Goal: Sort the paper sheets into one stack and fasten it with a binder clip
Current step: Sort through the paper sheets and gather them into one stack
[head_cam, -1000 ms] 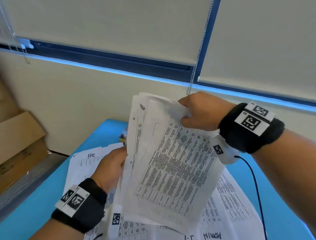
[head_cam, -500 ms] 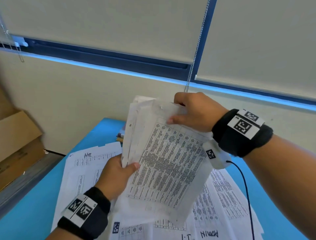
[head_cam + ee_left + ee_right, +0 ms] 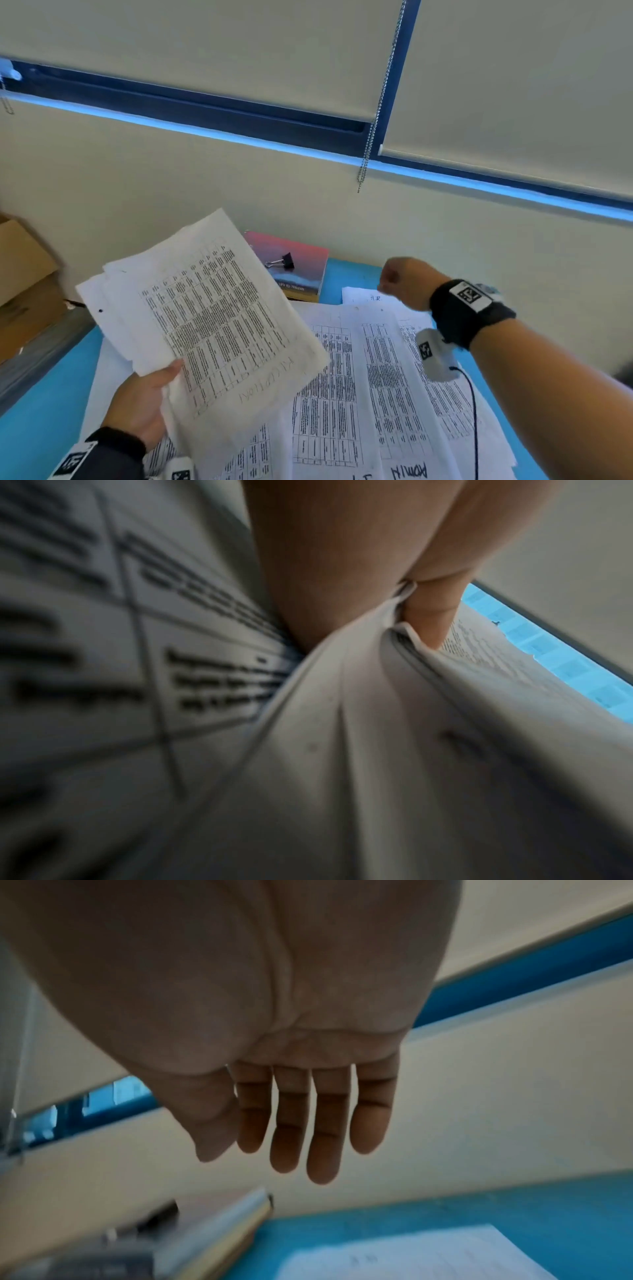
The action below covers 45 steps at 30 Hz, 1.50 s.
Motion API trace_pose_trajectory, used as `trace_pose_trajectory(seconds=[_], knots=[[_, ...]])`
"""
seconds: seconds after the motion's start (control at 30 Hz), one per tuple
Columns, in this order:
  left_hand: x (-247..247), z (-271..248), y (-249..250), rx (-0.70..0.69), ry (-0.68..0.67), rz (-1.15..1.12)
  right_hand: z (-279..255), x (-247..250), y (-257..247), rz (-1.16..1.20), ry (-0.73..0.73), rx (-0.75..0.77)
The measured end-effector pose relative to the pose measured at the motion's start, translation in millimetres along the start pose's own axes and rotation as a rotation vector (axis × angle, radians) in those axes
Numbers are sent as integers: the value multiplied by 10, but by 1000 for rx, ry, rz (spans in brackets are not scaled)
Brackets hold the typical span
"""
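The sheaf of printed white paper sheets (image 3: 205,318) slants with its long axis from near right to far left, gripped at its near edge by the left hand (image 3: 144,407), while the right hand (image 3: 406,282) hovers with fingers (image 3: 291,1123) straight, holding nothing, near the small black binder clip (image 3: 282,262) on the pink-covered book (image 3: 305,270), blurred in the wrist view.

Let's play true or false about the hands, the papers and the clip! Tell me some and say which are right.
1. The left hand holds a stack of papers. True.
2. The right hand grips the binder clip. False: it is empty, with straight fingers.
3. The binder clip sits on a book. True.
4. The table is red. False: it is blue.
5. More sheets lie on the table. True.
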<state>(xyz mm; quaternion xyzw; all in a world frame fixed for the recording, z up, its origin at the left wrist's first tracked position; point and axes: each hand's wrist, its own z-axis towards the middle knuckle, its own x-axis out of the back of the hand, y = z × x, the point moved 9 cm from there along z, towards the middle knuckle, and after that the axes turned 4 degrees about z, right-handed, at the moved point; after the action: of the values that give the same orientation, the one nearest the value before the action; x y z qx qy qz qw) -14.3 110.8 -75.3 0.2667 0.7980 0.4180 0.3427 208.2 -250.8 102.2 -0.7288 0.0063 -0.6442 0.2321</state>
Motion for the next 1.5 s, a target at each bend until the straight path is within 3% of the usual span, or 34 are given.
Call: trace_pose_trajectory(seconds=[0.17, 0.43, 0.6, 0.8, 1.13, 1.23, 1.5], knots=[[-115, 32, -107, 50, -103, -19, 105, -799, 250, -151, -191, -81], [-3, 228, -251, 128, -178, -119, 373, -1457, -459, -127, -214, 16], [-19, 263, -241, 119, -226, -150, 470, -1447, -570, -238, -153, 11], [-28, 209, -232, 89, -231, -157, 366, -1464, -525, -102, -272, 56], [-25, 158, -204, 96, -208, -215, 36, -1039, 479, -225, -325, -160], [-58, 154, -195, 95, -230, -201, 11, -1055, 620, -273, -348, -166], [-167, 111, -134, 56, -265, -202, 314, -1177, 521, -163, -211, -125]])
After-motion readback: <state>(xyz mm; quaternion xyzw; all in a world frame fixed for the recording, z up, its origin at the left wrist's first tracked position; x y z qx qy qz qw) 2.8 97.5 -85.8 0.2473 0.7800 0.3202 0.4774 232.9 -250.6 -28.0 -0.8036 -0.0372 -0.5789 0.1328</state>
